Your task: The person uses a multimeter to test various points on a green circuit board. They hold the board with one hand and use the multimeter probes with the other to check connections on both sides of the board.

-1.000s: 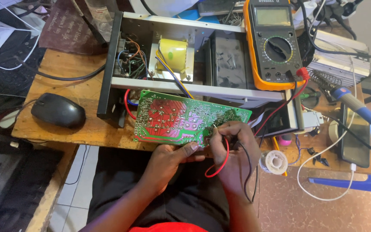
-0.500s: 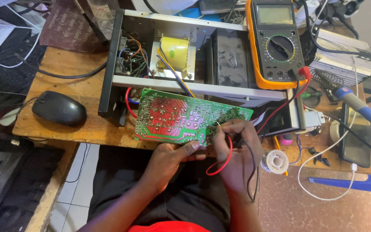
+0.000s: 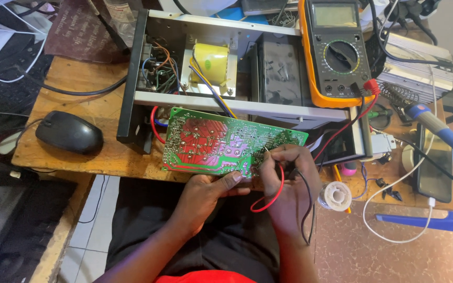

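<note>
Probe tips hidden under my right hand [image 3: 284, 175], which pinches both leads on the green circuit board [image 3: 226, 144] at frame centre; left hand [image 3: 205, 196] grips its lower edge. Unchanged since earlier.

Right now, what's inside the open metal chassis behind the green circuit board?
Inside the chassis: a yellow-taped transformer, coloured wiring and a black block. The circuit board hides the front edge below.

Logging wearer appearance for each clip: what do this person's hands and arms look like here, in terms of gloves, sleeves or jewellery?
Both the left hand and right hand are bare, with no gloves. No rings, watch or bracelet show. The forearms are uncovered as far as the frame shows, so no sleeves are visible. Below them are dark trousers and a strip of red garment at the bottom edge.
</note>
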